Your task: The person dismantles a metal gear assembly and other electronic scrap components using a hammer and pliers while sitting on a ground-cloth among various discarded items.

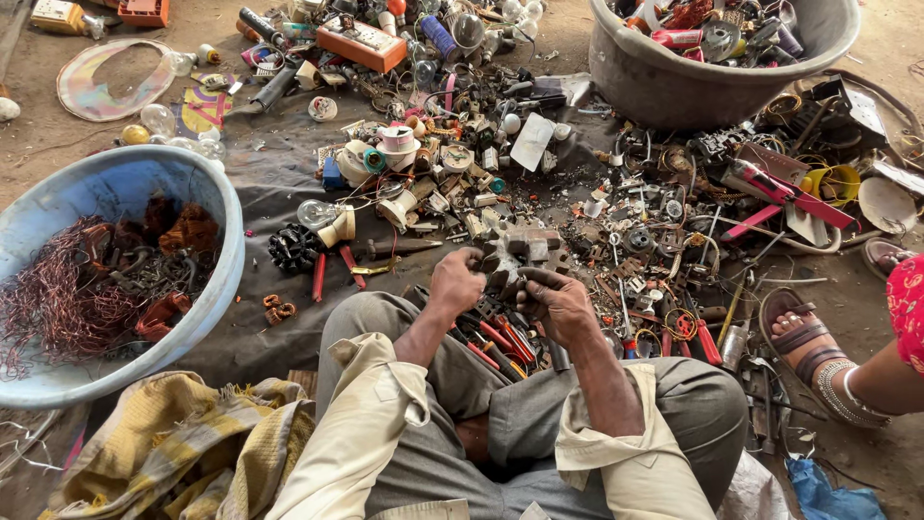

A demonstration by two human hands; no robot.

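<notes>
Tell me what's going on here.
A person sits cross-legged on the ground amid a spread of electrical scrap. The left hand and right hand together grip a grey metal part over the lap. Red-handled pliers lie on the dark cloth just ahead. A blue tub at the left holds copper wire; a grey tub at the top right holds mixed scrap. Another person's sandalled foot shows at the right.

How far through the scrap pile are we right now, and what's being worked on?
Partly sorted, I'd judge. The blue tub already holds copper wire, and the grey tub holds mixed metal parts. In hand: the left hand and right hand both grip a grey metal part. Left: a wide scatter of loose scrap on the dark cloth, plus red-handled pliers.
</notes>
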